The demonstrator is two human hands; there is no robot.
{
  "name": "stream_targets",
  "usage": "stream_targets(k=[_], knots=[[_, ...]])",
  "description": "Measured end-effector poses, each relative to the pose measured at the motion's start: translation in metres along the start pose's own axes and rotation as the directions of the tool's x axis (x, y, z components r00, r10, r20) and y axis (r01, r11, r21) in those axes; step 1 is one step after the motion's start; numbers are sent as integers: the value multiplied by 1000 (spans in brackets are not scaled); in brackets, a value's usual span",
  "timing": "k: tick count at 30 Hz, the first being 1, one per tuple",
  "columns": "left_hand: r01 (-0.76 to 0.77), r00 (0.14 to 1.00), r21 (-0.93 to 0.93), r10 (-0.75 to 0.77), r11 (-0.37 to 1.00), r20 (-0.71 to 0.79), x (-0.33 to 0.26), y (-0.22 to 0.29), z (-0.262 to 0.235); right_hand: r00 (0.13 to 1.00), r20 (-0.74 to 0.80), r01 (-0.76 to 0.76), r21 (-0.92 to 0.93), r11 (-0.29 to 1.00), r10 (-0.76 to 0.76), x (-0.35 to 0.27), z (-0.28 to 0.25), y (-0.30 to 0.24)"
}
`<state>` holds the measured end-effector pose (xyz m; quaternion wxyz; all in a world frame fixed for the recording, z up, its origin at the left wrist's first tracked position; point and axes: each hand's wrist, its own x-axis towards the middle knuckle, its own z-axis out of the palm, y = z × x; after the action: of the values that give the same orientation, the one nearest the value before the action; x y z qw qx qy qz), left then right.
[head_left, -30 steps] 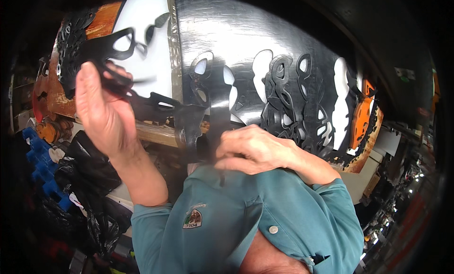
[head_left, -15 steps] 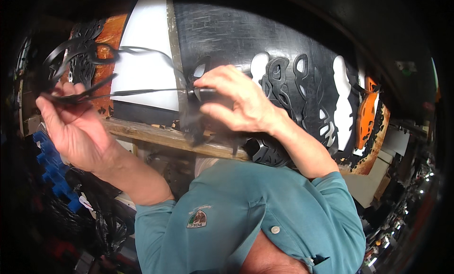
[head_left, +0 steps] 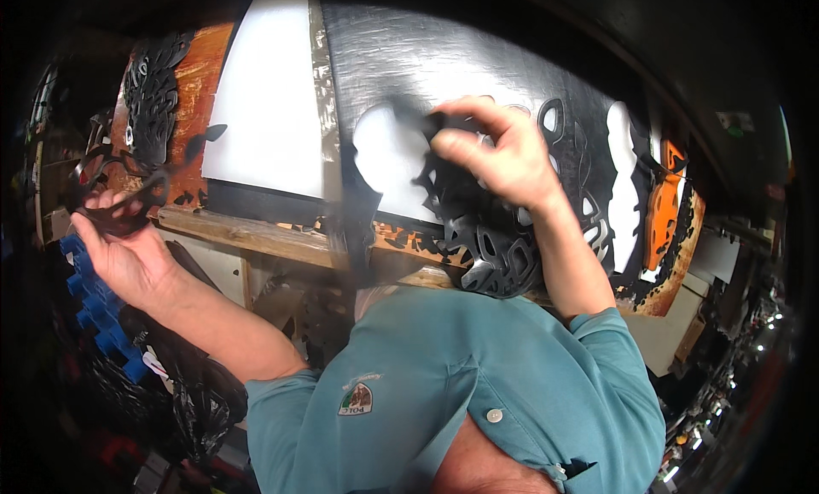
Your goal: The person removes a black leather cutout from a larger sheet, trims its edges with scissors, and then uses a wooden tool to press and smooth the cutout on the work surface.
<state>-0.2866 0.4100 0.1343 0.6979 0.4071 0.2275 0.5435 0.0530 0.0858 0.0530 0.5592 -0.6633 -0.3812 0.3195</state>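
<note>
At the left, my left hand (head_left: 128,259) is raised with its fingers closed around a thin black cut-out piece (head_left: 130,224) that has large openings and curls above the palm. My right hand (head_left: 516,157) hovers over the black sheet (head_left: 384,46), thumb and forefinger pinched on blurred dark material (head_left: 437,125). Just below it, more black cut-out pieces (head_left: 495,259) with holes are bunched at the sheet's near edge. A white patch (head_left: 388,148) shows beside the fingertips. A smeared dark strip (head_left: 350,238) hangs over the table edge.
A white panel (head_left: 269,93) lies left of the black sheet. Black cut-outs (head_left: 153,97) are heaped on an orange-brown board (head_left: 200,76) farther left. White (head_left: 623,187) and orange (head_left: 661,212) shapes lie at the right. A wooden rail (head_left: 256,238) borders the near edge; blue blocks (head_left: 94,302) stand lower left.
The black strips stretched between my hands no longer span the gap. My left hand has shifted slightly left and down with the piece; my right hand has moved right.
</note>
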Motion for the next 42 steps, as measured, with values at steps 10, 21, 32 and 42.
stream_targets(k=[10, 21, 32, 42], knots=[[-556, 706, 502, 58, 663, 705, -57, -37, 183, 722, -149, 616, -308, 725, -676, 2, -31, -112], [-429, 607, 359, -30, 829, 794, -99, -125, 245, 529, -79, 644, -612, 460, -845, 7, -97, -121], [236, 261, 870, -891, 433, 372, -244, -135, 138, 805, 24, 371, -800, 471, -593, -135, -86, -81], [78, 470, 702, -647, 708, 600, -256, -165, 141, 928, -347, -130, -638, 759, -134, -201, -44, -13]])
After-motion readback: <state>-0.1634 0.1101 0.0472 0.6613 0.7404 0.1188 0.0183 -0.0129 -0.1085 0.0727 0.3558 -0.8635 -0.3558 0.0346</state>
